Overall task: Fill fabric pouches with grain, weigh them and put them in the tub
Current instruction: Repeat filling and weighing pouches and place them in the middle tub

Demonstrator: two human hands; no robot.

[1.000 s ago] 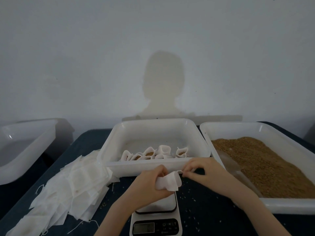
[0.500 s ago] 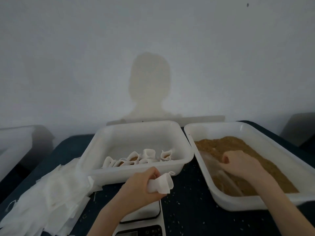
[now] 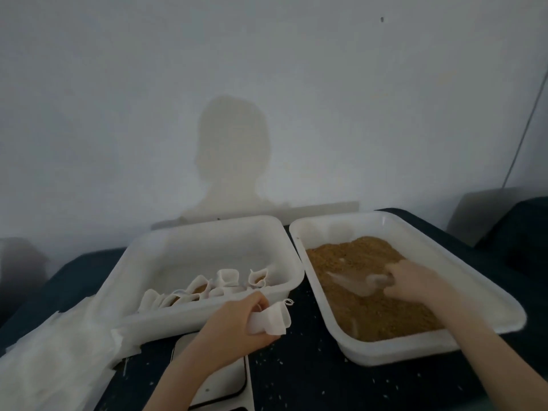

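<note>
My left hand (image 3: pixel 234 327) grips a white fabric pouch (image 3: pixel 271 320) with its mouth held open, above the white kitchen scale (image 3: pixel 216 381). My right hand (image 3: pixel 415 281) holds a clear plastic scoop (image 3: pixel 357 283) by its handle, low over the brown grain (image 3: pixel 370 292) in the right-hand white tub (image 3: pixel 444 345). The middle white tub (image 3: pixel 207 310) holds several filled pouches (image 3: pixel 207 287) along its near wall.
A heap of flat white pouches (image 3: pixel 50 360) lies at the left on the dark table (image 3: pixel 311 381). Loose grains are scattered on the cloth. A grey wall stands right behind the tubs. Something dark sits at the far right (image 3: pixel 519 238).
My right hand left the pouch's mouth, went to the grain tub and took hold of the scoop. My left hand kept the pouch over the scale. The view swung to the right.
</note>
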